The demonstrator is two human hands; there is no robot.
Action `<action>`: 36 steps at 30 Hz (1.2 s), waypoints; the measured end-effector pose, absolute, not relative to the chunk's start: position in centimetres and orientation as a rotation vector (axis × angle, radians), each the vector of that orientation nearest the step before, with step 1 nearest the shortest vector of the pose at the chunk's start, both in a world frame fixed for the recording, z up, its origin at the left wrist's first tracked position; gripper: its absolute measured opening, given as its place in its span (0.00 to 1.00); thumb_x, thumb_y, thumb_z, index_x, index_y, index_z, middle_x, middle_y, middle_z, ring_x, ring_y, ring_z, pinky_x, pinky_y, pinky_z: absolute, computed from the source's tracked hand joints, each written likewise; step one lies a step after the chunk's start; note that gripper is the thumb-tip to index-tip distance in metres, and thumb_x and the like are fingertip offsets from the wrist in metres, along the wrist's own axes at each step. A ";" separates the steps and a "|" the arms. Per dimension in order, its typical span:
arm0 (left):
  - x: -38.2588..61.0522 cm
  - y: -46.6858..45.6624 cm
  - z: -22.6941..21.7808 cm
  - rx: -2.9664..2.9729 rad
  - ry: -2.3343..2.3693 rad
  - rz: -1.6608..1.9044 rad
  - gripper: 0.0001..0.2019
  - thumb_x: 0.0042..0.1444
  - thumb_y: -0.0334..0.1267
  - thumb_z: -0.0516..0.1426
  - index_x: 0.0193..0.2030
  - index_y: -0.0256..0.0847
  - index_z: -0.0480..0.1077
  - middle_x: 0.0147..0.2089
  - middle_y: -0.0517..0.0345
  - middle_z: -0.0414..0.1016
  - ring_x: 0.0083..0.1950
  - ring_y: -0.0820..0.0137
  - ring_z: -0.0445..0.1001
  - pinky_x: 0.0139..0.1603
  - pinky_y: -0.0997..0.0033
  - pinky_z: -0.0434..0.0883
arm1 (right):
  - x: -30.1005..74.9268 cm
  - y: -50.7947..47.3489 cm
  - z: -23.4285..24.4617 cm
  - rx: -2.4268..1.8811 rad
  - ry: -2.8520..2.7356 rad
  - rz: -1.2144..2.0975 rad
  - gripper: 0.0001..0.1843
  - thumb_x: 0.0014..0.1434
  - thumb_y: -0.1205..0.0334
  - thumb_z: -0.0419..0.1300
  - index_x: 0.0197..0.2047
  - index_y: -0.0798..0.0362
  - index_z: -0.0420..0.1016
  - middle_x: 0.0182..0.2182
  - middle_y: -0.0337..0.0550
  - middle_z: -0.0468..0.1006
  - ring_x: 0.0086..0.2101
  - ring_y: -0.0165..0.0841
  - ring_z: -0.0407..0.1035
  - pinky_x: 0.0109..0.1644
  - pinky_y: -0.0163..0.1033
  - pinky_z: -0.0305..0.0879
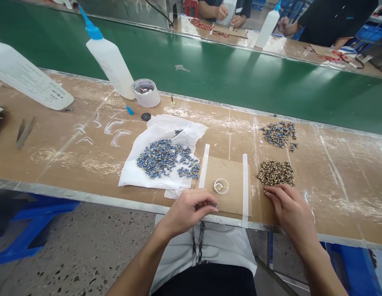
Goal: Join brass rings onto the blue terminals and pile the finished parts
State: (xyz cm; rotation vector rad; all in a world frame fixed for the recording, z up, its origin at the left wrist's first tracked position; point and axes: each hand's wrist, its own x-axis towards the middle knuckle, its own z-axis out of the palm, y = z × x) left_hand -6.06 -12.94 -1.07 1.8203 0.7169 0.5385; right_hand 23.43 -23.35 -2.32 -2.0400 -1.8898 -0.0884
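My left hand (191, 209) is closed in a pinch at the table's front edge, just left of a small clear cup (221, 186). What lies between its fingertips is mostly hidden and too small to name. At the near edge of a pile of small brass-coloured parts (276, 172), my right hand (291, 205) pinches one small brass-coloured part (265, 190). The cup holds a little pale stuff with a thin stick in it and stands on a cardboard piece (229, 201) between white tape strips. Small blue parts with yellowish ends (160, 158) are heaped on white paper (132, 172).
Behind the brass pile lies a pile of blue-and-brass pieces (279, 134). A blue-tipped bottle (112, 65), a tape roll (147, 96), a leaning white bottle (30, 78) and tweezers (24, 132) are at left. Beyond a green belt (209, 74), people sit working.
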 end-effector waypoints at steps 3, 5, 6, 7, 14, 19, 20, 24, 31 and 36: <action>-6.2 -12.9 -1.1 1.835 0.714 0.564 0.03 0.59 0.33 0.60 0.37 0.37 0.76 0.32 0.59 0.75 0.32 0.75 0.71 0.36 0.77 0.65 | 22.9 -23.0 -1.9 -1.988 -1.857 -0.059 0.12 0.68 0.60 0.53 0.41 0.52 0.77 0.39 0.45 0.79 0.40 0.38 0.73 0.44 0.43 0.68; -6.2 -12.9 -1.2 1.859 0.697 0.594 0.04 0.60 0.33 0.59 0.38 0.36 0.76 0.33 0.58 0.76 0.34 0.74 0.72 0.37 0.76 0.66 | 21.8 -23.1 -1.7 -1.949 -1.755 0.030 0.10 0.67 0.59 0.55 0.42 0.51 0.77 0.39 0.44 0.80 0.39 0.37 0.75 0.44 0.41 0.69; -6.3 -12.9 -1.2 1.873 0.685 0.610 0.05 0.61 0.32 0.58 0.39 0.36 0.76 0.33 0.57 0.76 0.35 0.73 0.72 0.38 0.76 0.66 | 21.0 -23.3 -1.7 -1.932 -1.685 0.101 0.09 0.66 0.59 0.56 0.42 0.50 0.77 0.39 0.43 0.81 0.39 0.36 0.75 0.43 0.40 0.69; -6.3 -12.9 -1.3 1.886 0.673 0.624 0.06 0.62 0.32 0.57 0.40 0.36 0.76 0.35 0.56 0.77 0.36 0.72 0.72 0.39 0.75 0.67 | 20.1 -23.5 -1.6 -1.916 -1.606 0.190 0.08 0.65 0.59 0.57 0.42 0.49 0.77 0.39 0.42 0.82 0.38 0.36 0.76 0.42 0.39 0.70; -6.1 -13.3 -1.3 1.947 0.671 0.658 0.08 0.64 0.32 0.55 0.40 0.34 0.75 0.35 0.53 0.77 0.36 0.71 0.73 0.39 0.75 0.67 | 13.4 -24.3 -1.9 -1.733 -1.004 0.840 0.10 0.59 0.57 0.65 0.43 0.49 0.79 0.33 0.43 0.83 0.31 0.35 0.77 0.33 0.37 0.74; -5.8 -13.5 -1.4 1.997 0.696 0.688 0.07 0.63 0.31 0.55 0.39 0.35 0.75 0.34 0.54 0.77 0.35 0.72 0.73 0.37 0.74 0.67 | 11.3 -23.7 -2.2 -1.585 -0.777 1.078 0.10 0.58 0.56 0.65 0.41 0.52 0.79 0.34 0.46 0.83 0.31 0.35 0.77 0.33 0.37 0.76; -5.7 -13.6 -1.5 2.004 0.700 0.691 0.07 0.63 0.31 0.55 0.39 0.35 0.75 0.34 0.54 0.77 0.35 0.72 0.72 0.37 0.74 0.67 | 11.2 -23.6 -2.2 -1.577 -0.770 1.072 0.10 0.58 0.56 0.65 0.41 0.52 0.78 0.33 0.46 0.83 0.31 0.34 0.77 0.33 0.37 0.75; -5.6 -13.6 -1.6 2.002 0.712 0.674 0.06 0.63 0.32 0.55 0.38 0.36 0.74 0.34 0.54 0.76 0.34 0.72 0.72 0.36 0.74 0.66 | 11.0 -23.4 -2.4 -1.574 -0.809 1.023 0.08 0.59 0.57 0.65 0.39 0.52 0.78 0.32 0.45 0.82 0.30 0.32 0.75 0.30 0.35 0.73; -5.5 -13.5 -1.5 2.005 0.714 0.637 0.07 0.63 0.35 0.56 0.36 0.36 0.73 0.31 0.57 0.74 0.32 0.73 0.70 0.34 0.75 0.65 | 10.7 -23.5 -2.4 -1.561 -0.917 0.987 0.06 0.60 0.59 0.64 0.39 0.51 0.78 0.31 0.42 0.80 0.27 0.31 0.73 0.27 0.34 0.71; -5.5 -13.5 -1.5 2.015 0.704 0.634 0.06 0.62 0.34 0.57 0.35 0.36 0.73 0.32 0.57 0.75 0.32 0.73 0.71 0.35 0.75 0.65 | 10.8 -23.7 -2.6 -1.558 -0.948 1.038 0.06 0.61 0.59 0.63 0.40 0.50 0.77 0.36 0.45 0.80 0.31 0.33 0.74 0.31 0.37 0.73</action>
